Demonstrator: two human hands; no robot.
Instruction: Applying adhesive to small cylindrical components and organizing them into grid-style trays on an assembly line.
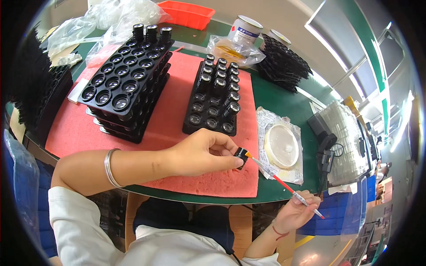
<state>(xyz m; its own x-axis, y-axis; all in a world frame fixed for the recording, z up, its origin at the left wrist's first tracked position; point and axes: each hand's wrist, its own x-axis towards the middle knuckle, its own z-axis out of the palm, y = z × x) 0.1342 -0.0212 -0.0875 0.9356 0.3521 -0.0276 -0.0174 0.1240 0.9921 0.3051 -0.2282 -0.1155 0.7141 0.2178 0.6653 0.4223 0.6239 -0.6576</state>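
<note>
Pinching a black barrel [242, 153] (left hand [199, 155]) over the pink mat [213, 186], right side, plus a brush [285, 184] (right hand [298, 210]) across its edge. Probably light, stiff, kinda slippery; grab the sides.

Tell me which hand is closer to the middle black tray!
Left. The left hand is just in front of the near end of the tray; the right hand, holding a brush, is farther off, to the right.

Glossy brush handle [284, 184], matt foam mat [171, 104]
</note>
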